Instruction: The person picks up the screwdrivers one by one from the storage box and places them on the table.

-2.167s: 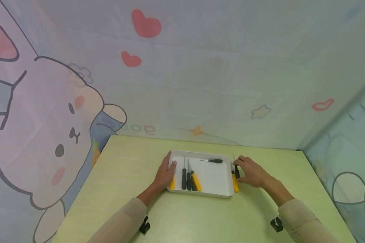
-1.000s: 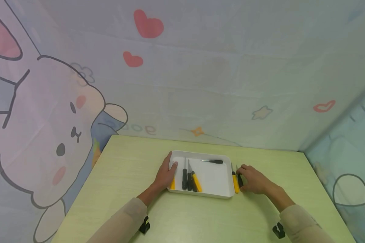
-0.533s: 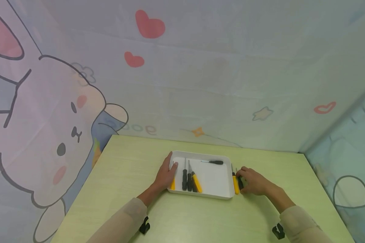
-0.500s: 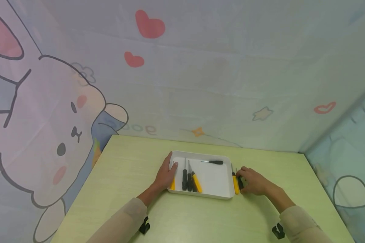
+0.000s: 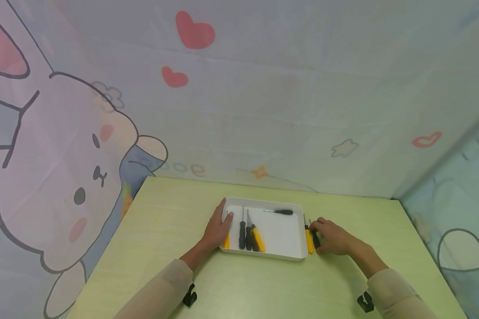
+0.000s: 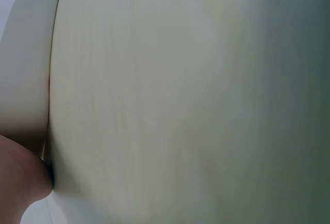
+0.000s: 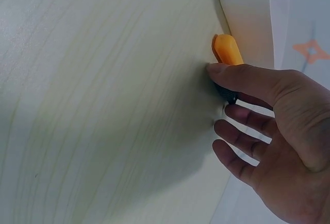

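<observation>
A white tray (image 5: 281, 241) sits on the table, and my left hand (image 5: 216, 228) grips its left end with the thumb over the rim. To the right of the tray, my right hand (image 5: 330, 235) pinches a black-handled screwdriver (image 5: 315, 239) low at the tabletop. In the right wrist view my thumb and fingertips meet at the black handle (image 7: 225, 93). Alongside it lies a yellow-handled screwdriver (image 5: 309, 241), against the tray's right wall. The left wrist view catches only part of the left hand (image 6: 23, 180) at the tray's outer wall (image 6: 26, 69).
Inside the tray, black-handled screwdrivers (image 5: 242, 235) and a yellow-handled one (image 5: 258, 239) stand side by side. Another black screwdriver (image 5: 284, 212) lies crosswise near the back rim. My left thumb partly covers a yellow handle (image 5: 226, 242). A patterned cloth (image 5: 263, 110) hangs behind the table (image 5: 263, 283).
My right hand has moved a little right and toward me with the black screwdriver, which is now lower beside the yellow one. The left hand and tray have stayed put.
</observation>
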Demonstrator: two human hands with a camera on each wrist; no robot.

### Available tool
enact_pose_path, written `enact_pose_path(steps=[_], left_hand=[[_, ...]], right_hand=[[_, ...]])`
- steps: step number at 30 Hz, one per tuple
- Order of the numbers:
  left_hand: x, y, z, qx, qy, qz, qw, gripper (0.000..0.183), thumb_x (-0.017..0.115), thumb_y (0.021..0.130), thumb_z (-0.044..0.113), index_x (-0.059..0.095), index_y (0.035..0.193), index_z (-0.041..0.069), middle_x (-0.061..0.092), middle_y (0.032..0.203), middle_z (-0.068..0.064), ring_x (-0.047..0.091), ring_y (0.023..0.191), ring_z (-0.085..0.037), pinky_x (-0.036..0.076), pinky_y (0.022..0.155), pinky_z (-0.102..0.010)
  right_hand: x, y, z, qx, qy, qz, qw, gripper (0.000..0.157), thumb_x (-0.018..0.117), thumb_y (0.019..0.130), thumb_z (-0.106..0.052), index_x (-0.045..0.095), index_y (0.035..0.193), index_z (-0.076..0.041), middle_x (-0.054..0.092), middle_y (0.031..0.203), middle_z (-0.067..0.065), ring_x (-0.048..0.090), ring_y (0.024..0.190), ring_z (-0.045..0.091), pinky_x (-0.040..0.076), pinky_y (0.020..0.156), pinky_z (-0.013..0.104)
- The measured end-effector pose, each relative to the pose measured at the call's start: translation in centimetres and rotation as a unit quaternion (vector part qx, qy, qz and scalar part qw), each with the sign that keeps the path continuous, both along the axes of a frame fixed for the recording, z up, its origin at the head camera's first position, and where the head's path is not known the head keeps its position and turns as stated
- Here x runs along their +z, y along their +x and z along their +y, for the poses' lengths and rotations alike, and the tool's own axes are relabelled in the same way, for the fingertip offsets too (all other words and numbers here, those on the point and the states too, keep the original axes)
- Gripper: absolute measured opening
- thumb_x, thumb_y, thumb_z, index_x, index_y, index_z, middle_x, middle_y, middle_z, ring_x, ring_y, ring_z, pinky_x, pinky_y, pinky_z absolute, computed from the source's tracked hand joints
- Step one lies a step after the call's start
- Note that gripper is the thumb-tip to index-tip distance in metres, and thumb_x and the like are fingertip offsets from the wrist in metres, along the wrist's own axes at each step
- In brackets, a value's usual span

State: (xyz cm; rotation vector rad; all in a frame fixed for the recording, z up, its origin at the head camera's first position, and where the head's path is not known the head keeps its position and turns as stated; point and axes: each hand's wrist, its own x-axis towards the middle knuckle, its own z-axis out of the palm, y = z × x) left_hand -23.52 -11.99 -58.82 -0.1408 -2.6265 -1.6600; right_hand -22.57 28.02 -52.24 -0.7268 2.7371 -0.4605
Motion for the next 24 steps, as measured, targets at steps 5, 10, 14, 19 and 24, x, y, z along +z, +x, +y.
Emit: enact_pose_path(steps=[5, 10, 14, 19, 24], left_hand=[[0.0, 0.0, 0.0, -0.001, -0.003, 0.000, 1.0000, 0.065, 0.048, 0.114, 0.032, 0.022, 0.170, 0.012, 0.027, 0.173, -0.013, 0.026, 0.158, -0.034, 0.022, 0.127, -0.055], [0.1, 0.0, 0.0, 0.000, -0.004, 0.001, 1.0000, 0.065, 0.048, 0.114, 0.032, 0.022, 0.170, 0.011, 0.027, 0.173, -0.014, 0.026, 0.158, -0.034, 0.022, 0.127, -0.054], [0.0, -0.1, 0.0, 0.001, -0.006, 0.002, 1.0000, 0.065, 0.048, 0.114, 0.031, 0.022, 0.170, 0.010, 0.027, 0.173, -0.014, 0.027, 0.158, -0.035, 0.022, 0.127, -0.055], [0.1, -0.1, 0.1, 0.002, -0.007, 0.000, 1.0000, 0.065, 0.048, 0.114, 0.030, 0.022, 0.170, 0.010, 0.027, 0.173, -0.015, 0.027, 0.158, -0.034, 0.022, 0.127, -0.054], [0.0, -0.1, 0.1, 0.001, -0.006, 0.001, 1.0000, 0.065, 0.048, 0.114, 0.031, 0.022, 0.170, 0.011, 0.027, 0.173, -0.015, 0.026, 0.159, -0.035, 0.022, 0.127, -0.054]], right_hand=[[0.3, 0.2, 0.0, 0.004, -0.007, -0.003, 1.000, 0.059, 0.096, 0.075, -0.012, 0.066, 0.125, -0.003, 0.061, 0.120, 0.010, 0.059, 0.104, 0.028, 0.054, 0.094, 0.052], [0.7, 0.4, 0.0, 0.001, -0.006, -0.006, 1.000, 0.060, 0.096, 0.075, -0.013, 0.065, 0.126, -0.003, 0.061, 0.119, 0.011, 0.059, 0.103, 0.028, 0.054, 0.093, 0.052], [1.1, 0.6, 0.0, -0.002, -0.004, -0.009, 1.000, 0.061, 0.096, 0.076, -0.014, 0.065, 0.127, -0.003, 0.061, 0.118, 0.012, 0.058, 0.102, 0.028, 0.053, 0.092, 0.052], [1.7, 0.4, 0.1, 0.009, 0.002, 0.004, 1.000, 0.058, 0.093, 0.080, -0.015, 0.064, 0.129, -0.003, 0.061, 0.120, 0.014, 0.058, 0.101, 0.027, 0.054, 0.090, 0.052], [2.0, -0.1, 0.1, 0.018, 0.010, 0.019, 1.000, 0.056, 0.090, 0.083, -0.015, 0.063, 0.131, -0.002, 0.061, 0.124, 0.016, 0.060, 0.105, 0.030, 0.054, 0.092, 0.052]])
